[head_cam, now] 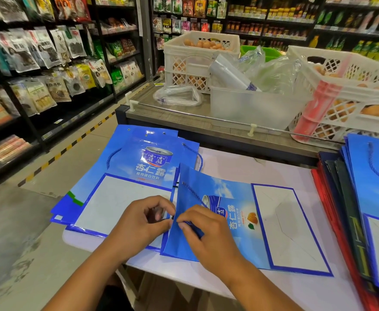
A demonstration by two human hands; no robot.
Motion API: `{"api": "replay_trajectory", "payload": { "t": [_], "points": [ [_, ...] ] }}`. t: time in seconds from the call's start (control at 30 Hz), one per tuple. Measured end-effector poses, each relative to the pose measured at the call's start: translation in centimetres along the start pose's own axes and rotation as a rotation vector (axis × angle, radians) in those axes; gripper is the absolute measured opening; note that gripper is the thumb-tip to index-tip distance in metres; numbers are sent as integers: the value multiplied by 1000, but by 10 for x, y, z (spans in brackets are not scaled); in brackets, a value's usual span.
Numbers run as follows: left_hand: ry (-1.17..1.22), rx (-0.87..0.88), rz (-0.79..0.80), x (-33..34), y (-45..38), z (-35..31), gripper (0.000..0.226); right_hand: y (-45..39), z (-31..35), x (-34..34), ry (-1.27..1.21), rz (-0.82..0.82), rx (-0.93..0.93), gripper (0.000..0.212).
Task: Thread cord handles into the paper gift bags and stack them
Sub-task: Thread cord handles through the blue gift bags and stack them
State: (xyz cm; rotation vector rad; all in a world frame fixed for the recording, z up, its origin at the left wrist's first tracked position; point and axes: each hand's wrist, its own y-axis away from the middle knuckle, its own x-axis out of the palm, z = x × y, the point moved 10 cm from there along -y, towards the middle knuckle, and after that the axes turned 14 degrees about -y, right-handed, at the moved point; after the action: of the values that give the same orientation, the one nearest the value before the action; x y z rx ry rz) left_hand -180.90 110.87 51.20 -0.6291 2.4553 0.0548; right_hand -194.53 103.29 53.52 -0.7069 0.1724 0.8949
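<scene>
Two hands: both work at the near top edge of one flat blue gift bag (240, 223) lying sideways on the white table (240, 167).
Left hand (143, 221): fingers curled, thumb and forefinger pinching the bag's upper edge at the hole, a small black cord tip showing just beside them.
Right hand (208, 234): fingers curled, pinching the blue cord (193, 191) against the face of the bag, close to the left hand's fingertips.
Cord: one end is already fixed at the far hole of the bag; it runs slantwise down the bag's face to the right hand.
Bag in work: its top edge lifts a little off the table toward the left hand; its bottom panel lies flat to the right.
Left pile (125, 182): blue bags lying flat, overhanging the table's left edge, touching and partly under the bag in work; cord loops show at both sides of the top one.
Right pile (368, 198): blue bags atop red and dark ones, along the right edge of the table, apart from the bag in work.
Open room: bare table between the bag in work and the right pile, and behind it up to the counter (184, 117).
Counter: white crates of eggs (197, 61), a clear bin (251, 106) and plastic bags (177, 95) stand behind a thin rail.
Left side: floor aisle and a shelf of packets (38, 63).
</scene>
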Motion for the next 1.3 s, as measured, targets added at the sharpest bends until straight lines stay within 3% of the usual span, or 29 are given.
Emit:
{"api": "replay_trajectory", "payload": {
  "t": [0.27,0.8,1.07,1.2,1.3],
  "points": [
    [-170,31,27,8,1,-5,25,-1,-11,2,-82,-8,68,8],
    [-80,51,35,2,3,-13,27,0,-21,-6,-132,-26,220,11],
    [-111,23,44,4,6,-15,18,2,-29,-10,-143,-73,277,11],
    [-63,64,19,2,9,-23,3,2,-29,-11,-142,-74,277,10],
    [-35,56,33,6,9,-25,24,2,-22,-10,-115,-67,255,8]
  ]
}}
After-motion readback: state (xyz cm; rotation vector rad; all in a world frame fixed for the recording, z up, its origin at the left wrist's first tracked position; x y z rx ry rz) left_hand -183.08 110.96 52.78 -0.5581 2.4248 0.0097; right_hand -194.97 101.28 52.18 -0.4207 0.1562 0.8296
